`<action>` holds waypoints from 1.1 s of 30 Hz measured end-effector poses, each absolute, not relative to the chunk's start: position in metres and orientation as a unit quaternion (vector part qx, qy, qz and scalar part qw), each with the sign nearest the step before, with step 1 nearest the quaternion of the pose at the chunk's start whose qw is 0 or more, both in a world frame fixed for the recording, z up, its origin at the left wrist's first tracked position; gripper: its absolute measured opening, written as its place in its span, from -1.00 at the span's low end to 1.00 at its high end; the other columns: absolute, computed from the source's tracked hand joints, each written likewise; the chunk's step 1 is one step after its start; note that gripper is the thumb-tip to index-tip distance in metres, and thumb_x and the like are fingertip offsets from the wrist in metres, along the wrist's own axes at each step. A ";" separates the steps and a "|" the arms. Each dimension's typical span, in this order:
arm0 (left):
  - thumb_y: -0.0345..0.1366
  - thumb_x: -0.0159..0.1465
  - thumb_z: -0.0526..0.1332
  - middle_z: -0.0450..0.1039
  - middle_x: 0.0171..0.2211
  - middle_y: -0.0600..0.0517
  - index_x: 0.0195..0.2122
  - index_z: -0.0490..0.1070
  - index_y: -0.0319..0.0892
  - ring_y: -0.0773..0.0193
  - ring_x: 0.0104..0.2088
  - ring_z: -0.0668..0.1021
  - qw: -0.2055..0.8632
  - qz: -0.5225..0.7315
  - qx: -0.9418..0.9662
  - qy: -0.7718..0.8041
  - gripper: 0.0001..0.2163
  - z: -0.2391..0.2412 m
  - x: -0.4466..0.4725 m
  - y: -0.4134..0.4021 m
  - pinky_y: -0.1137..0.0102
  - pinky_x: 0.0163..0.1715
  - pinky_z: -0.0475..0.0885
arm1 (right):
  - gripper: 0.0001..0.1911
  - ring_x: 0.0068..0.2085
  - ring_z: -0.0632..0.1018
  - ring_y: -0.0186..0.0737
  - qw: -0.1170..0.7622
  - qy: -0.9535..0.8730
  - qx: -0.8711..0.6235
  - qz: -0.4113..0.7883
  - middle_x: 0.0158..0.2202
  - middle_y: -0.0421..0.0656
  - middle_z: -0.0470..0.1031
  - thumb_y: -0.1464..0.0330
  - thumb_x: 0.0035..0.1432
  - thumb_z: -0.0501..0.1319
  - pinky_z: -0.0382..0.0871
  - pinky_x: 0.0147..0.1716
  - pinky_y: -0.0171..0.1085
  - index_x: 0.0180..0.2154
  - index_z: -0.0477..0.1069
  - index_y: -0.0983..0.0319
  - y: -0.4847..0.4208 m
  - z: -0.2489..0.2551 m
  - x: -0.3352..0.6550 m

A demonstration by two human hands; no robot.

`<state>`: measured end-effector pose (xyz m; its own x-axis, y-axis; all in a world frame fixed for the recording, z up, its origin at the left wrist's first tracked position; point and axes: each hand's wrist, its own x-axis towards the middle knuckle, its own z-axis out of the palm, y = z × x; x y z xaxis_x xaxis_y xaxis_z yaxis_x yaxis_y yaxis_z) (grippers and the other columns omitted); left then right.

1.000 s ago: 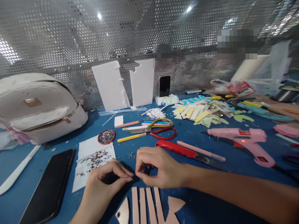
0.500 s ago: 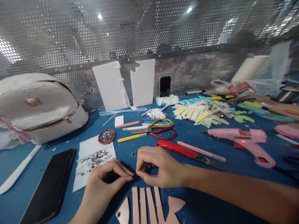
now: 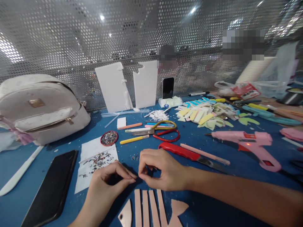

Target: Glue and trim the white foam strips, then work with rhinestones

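Blue table [image 3: 213, 208]: left hand [image 3: 107, 183] and right hand [image 3: 161, 170] pinched shut, perhaps on something tiny; labels unreadable.

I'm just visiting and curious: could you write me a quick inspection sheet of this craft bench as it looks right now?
Surface: blue tabletop, sprinkled with tiny specks.
Job's things: pink foam strips and cut shapes lie just below the hands; whatever the fingertips pinch is too small to tell.
Clutter: white paper sheet with glitter, round red glitter dish, red-handled scissors, red-handled knife, pink glue gun, black phone, pile of coloured foam scraps.
Hands: left hand and right hand, fingertips pinched together, nearly meeting.
Cables: nothing seen.
Surroundings: perforated metal screen; cream backpack at left.
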<state>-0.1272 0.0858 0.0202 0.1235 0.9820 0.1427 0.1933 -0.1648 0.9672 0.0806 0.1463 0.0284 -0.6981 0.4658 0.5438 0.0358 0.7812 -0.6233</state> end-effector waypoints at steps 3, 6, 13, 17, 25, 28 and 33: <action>-0.40 0.11 0.37 0.62 -0.48 0.09 -0.54 0.53 -0.10 0.35 -0.40 0.65 0.433 0.456 0.608 0.485 -0.89 0.020 -0.126 0.086 0.57 -0.34 0.53 | -0.93 -0.37 0.43 -0.33 0.360 -0.875 -0.139 0.294 -0.44 -0.22 0.41 0.51 0.14 0.21 0.26 -0.42 -0.39 -0.37 0.37 0.25 0.147 0.028 0.081; -0.40 0.10 0.36 0.61 -0.49 0.10 -0.54 0.53 -0.10 0.36 -0.41 0.65 0.423 0.456 0.612 0.488 -0.89 0.020 -0.125 0.085 0.59 -0.36 0.50 | -0.93 -0.37 0.43 -0.33 0.355 -0.883 -0.125 0.279 -0.43 -0.22 0.42 0.51 0.15 0.20 0.25 -0.42 -0.39 -0.37 0.37 0.24 0.147 0.028 0.081; -0.33 0.12 0.37 0.60 -0.48 0.10 -0.52 0.54 -0.09 0.36 -0.40 0.62 0.422 0.426 0.619 0.507 -0.91 0.020 -0.124 0.087 0.55 -0.35 0.47 | -0.93 -0.37 0.40 -0.32 0.327 -0.913 -0.118 0.216 -0.44 -0.24 0.40 0.49 0.19 0.19 0.21 -0.40 -0.35 -0.35 0.36 0.23 0.146 0.026 0.080; -0.30 0.10 0.37 0.58 -0.51 0.11 -0.53 0.53 -0.10 0.36 -0.44 0.59 0.404 0.420 0.618 0.527 -0.91 0.021 -0.124 0.087 0.54 -0.39 0.42 | -0.92 -0.36 0.41 -0.31 0.326 -0.914 -0.128 0.207 -0.43 -0.23 0.42 0.48 0.24 0.18 0.22 -0.39 -0.35 -0.34 0.38 0.23 0.147 0.026 0.079; -0.24 0.07 0.36 0.47 -0.59 0.11 -0.57 0.48 -0.13 0.35 -0.51 0.47 0.398 0.402 0.613 0.552 -0.85 0.021 -0.123 0.086 0.50 -0.47 0.31 | -0.96 -0.24 0.46 -0.27 0.282 -0.921 -0.124 0.239 -0.32 -0.18 0.49 0.43 0.31 0.22 0.29 -0.27 -0.35 -0.20 0.45 0.24 0.149 0.026 0.082; -0.22 0.08 0.35 0.46 -0.59 0.10 -0.57 0.48 -0.14 0.33 -0.51 0.46 0.395 0.390 0.619 0.557 -0.84 0.021 -0.124 0.086 0.47 -0.48 0.28 | -0.97 -0.25 0.46 -0.28 0.286 -0.914 -0.123 0.260 -0.33 -0.19 0.46 0.45 0.29 0.23 0.29 -0.27 -0.35 -0.26 0.45 0.24 0.149 0.025 0.081; -0.22 0.12 0.34 0.51 -0.56 0.08 -0.54 0.51 -0.12 0.30 -0.49 0.48 0.386 0.372 0.634 0.558 -0.86 0.022 -0.125 0.084 0.45 -0.46 0.29 | -0.92 -0.34 0.41 -0.35 0.310 -0.877 -0.153 0.335 -0.34 -0.23 0.40 0.51 0.20 0.24 0.26 -0.36 -0.38 -0.30 0.40 0.24 0.148 0.029 0.081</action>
